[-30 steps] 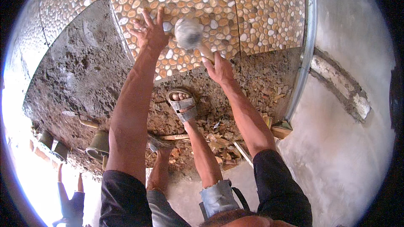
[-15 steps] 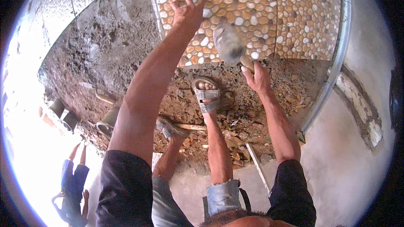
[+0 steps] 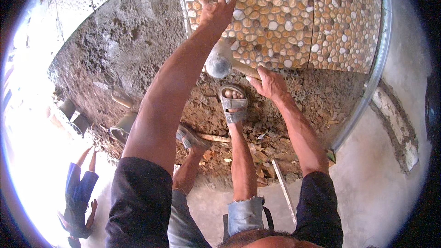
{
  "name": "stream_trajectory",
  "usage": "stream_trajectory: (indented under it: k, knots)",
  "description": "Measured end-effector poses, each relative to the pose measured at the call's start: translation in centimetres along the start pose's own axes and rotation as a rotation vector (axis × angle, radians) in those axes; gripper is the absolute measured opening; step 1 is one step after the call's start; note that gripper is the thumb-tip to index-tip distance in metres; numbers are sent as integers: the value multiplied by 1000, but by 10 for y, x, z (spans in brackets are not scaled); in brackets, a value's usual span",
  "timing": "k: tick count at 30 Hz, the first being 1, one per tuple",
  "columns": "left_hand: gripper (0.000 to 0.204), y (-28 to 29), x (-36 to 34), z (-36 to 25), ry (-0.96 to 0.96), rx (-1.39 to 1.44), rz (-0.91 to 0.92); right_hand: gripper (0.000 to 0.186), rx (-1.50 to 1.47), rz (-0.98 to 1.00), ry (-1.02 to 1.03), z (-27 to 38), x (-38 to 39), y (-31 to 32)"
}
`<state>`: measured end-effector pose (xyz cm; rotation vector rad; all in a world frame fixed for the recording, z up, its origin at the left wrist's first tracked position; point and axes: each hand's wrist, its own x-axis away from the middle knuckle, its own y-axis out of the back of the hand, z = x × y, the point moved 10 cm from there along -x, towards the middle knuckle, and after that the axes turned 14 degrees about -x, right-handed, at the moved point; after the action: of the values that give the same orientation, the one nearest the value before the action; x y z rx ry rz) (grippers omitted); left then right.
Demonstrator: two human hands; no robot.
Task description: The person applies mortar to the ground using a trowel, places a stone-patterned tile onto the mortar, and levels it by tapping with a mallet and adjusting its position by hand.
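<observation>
My left hand (image 3: 217, 13) rests with fingers apart on a pebble-patterned tile (image 3: 285, 11), close to its left edge. My right hand (image 3: 272, 84) is wrapped round the wooden handle of a mallet (image 3: 218, 65). The mallet's pale grey head hangs over the tile's near left corner, partly hidden behind my left forearm. Left of the tile lies a bed of wet grey mortar (image 3: 133, 23). Nearer to me is rough brown soil, with my sandalled feet on it.
A trowel (image 3: 121, 100) and a bucket (image 3: 123, 126) lie on the soil at left. A wooden stick (image 3: 213, 138) lies by my feet, and a pale strip (image 3: 284, 190) reaches toward my right sleeve. Another person (image 3: 80, 193) stands at lower left. A metal edge (image 3: 363, 105) curves along the right.
The mallet has swung left, from over the tile to its near left corner beside my left forearm. My left hand keeps its place on the tile. The whole view has shifted slightly.
</observation>
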<state>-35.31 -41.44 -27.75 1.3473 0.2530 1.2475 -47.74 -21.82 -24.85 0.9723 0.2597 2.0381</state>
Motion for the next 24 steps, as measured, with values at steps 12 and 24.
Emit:
stream_trajectory:
  k: [12, 24]
  knots:
    - [65, 5, -3, 0, 9, 28, -45, 53, -19, 40, -53, 10, -30, 6]
    - [81, 0, -1, 7, 47, 43, -77, 50, -104, -31, -101, -12, 14, 34]
